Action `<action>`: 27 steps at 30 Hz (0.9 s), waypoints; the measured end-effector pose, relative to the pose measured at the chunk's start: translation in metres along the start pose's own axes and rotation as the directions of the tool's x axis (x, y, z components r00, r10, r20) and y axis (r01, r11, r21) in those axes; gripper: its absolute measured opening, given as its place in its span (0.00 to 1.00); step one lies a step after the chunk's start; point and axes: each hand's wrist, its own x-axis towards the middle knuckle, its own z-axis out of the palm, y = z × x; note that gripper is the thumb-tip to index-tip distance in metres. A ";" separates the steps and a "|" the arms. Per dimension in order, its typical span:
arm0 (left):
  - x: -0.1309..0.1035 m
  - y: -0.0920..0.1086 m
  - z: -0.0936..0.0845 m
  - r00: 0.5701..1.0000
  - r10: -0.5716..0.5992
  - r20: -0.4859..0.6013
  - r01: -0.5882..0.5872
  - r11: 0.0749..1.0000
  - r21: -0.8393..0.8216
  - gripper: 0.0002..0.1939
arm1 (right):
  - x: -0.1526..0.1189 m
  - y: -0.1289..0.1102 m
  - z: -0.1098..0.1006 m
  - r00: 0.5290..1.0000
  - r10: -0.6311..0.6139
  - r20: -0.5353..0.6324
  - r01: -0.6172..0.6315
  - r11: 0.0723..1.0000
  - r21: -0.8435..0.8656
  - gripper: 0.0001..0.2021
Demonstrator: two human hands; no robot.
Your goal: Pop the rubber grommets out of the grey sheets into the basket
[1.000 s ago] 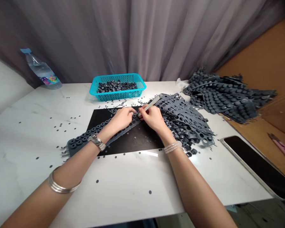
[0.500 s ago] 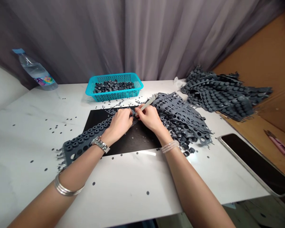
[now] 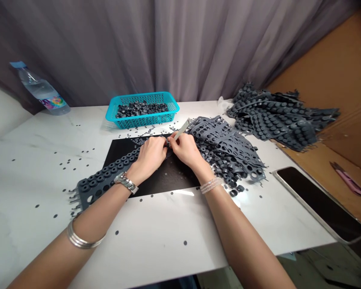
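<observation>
Above the black mat (image 3: pixel 168 180), the person's right hand (image 3: pixel 185 148) grips a slim pale tool (image 3: pixel 183 127); the left hand (image 3: pixel 150 152) curls over the grey rubber ring strip (image 3: pixel 106 173) overhanging the mat's left edge, whether pinching it one cannot tell

No readable text. Bottle (image 3: pixel 41 91), left of turquoise basket (image 3: pixel 147 120): multicoloured label (image 3: pixel 52 102) with purple marks, too small to make out.
</observation>
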 end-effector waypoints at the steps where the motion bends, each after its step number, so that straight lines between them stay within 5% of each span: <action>1: 0.000 0.001 0.000 1.000 0.002 -0.001 -0.002 1.000 0.012 0.09 | 0.000 0.000 0.001 1.000 -0.004 0.000 0.004 1.000 -0.013 0.10; 6: 0.004 -0.001 0.003 0.998 0.057 -0.021 -0.057 0.998 0.023 0.12 | -0.001 -0.002 0.005 1.000 -0.002 -0.013 0.002 0.999 -0.040 0.10; 8: 0.005 -0.007 0.003 0.997 0.059 -0.046 -0.065 0.991 -0.119 0.10 | 0.000 -0.002 0.007 0.999 0.017 -0.027 -0.018 0.998 -0.061 0.10; 10: 0.002 -0.016 0.000 0.990 -0.063 -0.124 0.010 0.920 -0.391 0.05 | 0.000 -0.003 0.008 0.999 0.033 -0.035 -0.036 0.996 -0.079 0.10; 12: -0.002 -0.026 -0.007 0.946 -0.280 -0.162 0.073 0.674 -0.735 0.02 | 0.001 -0.003 0.008 0.998 0.043 -0.041 -0.046 0.996 -0.080 0.10; 14: -0.006 -0.034 -0.019 0.913 -0.402 -0.074 0.055 0.301 -0.952 0.03 | 0.001 -0.003 0.008 0.997 0.056 -0.051 -0.059 0.996 -0.064 0.10; 16: -0.010 -0.039 -0.032 0.917 -0.389 0.091 0.091 -0.019 -0.996 0.04 | 0.000 -0.003 0.005 0.996 0.076 -0.050 -0.077 0.997 -0.017 0.11; 18: -0.014 -0.041 -0.042 0.902 -0.341 0.265 0.191 -0.236 -0.953 0.05 | 0.000 -0.003 0.002 0.992 0.106 -0.068 -0.102 0.993 0.064 0.12; 22: -0.022 -0.040 -0.048 0.848 -0.250 0.467 0.295 -0.510 -0.808 0.07 | 0.001 -0.003 -0.006 0.962 0.178 -0.208 -0.132 0.967 0.219 0.16; 27: -0.028 -0.034 -0.051 0.829 -0.235 0.507 0.272 -0.623 -0.734 0.08 | -0.001 -0.002 -0.009 0.919 0.259 -0.297 -0.158 0.932 0.325 0.18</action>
